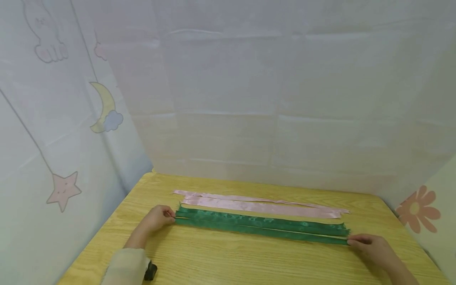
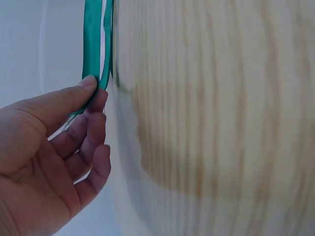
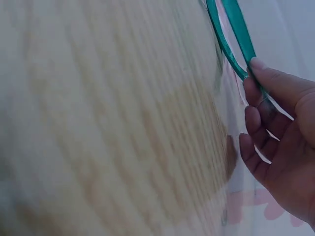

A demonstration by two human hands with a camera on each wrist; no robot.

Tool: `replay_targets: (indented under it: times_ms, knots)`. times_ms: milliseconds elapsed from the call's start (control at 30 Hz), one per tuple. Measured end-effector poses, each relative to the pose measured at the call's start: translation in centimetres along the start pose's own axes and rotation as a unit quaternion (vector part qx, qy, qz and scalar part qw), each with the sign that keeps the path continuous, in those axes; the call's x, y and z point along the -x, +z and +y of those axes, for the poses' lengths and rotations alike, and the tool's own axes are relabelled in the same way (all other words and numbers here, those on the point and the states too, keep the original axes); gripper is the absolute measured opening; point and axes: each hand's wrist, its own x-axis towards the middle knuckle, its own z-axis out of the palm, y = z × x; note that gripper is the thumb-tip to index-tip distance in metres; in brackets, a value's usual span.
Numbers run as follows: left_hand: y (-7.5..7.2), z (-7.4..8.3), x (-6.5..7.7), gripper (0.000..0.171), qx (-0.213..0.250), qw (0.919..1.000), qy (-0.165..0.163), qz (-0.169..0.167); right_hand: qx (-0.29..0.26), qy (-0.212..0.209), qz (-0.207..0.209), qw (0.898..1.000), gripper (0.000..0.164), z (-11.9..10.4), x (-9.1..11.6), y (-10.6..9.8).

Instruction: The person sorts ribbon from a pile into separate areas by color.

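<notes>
Two long green ribbons stretch side by side across the table in the head view. My left hand pinches the left end of the nearer green ribbon between thumb and forefinger. At its other end my right hand pinches the same ribbon. The farther green ribbon is wider and lies just behind it, with frayed ends. Both wrist views show the green ribbon held between thumb and fingertip, the other fingers loosely curled.
Pink ribbons lie flat behind the green ones. The wooden table meets a pale hanging sheet at its back edge. A small black object sits by the left sleeve. Printed sheets stand at both sides.
</notes>
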Motion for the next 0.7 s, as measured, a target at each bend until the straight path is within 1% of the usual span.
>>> replay_targets:
  times_ms: [133,267,333,533,700]
  knots:
    - [0.6,0.0,-0.2,0.009,0.012,0.9997,-0.017,0.016,-0.040,0.024,-0.012,0.999,0.055,0.5,-0.4,0.1]
    - [1.0,-0.3,-0.6,0.011,0.012,0.9991,-0.028,0.030,-0.094,0.048,-0.026,0.994,0.049,0.8,-0.7,0.1]
    - [1.2,-0.5,-0.7,0.012,0.018,0.9985,-0.038,0.034,-0.104,0.052,-0.032,0.993,0.047,0.9,-0.8,0.1]
    - [1.2,-0.7,-0.8,0.021,0.061,0.9931,-0.092,0.040,-0.076,0.044,-0.023,0.996,0.044,0.6,-0.8,0.2]
    - [1.1,-0.4,-0.9,0.026,0.083,0.9899,-0.111,0.029,-0.062,0.050,-0.013,0.997,0.049,0.5,-0.8,0.2]
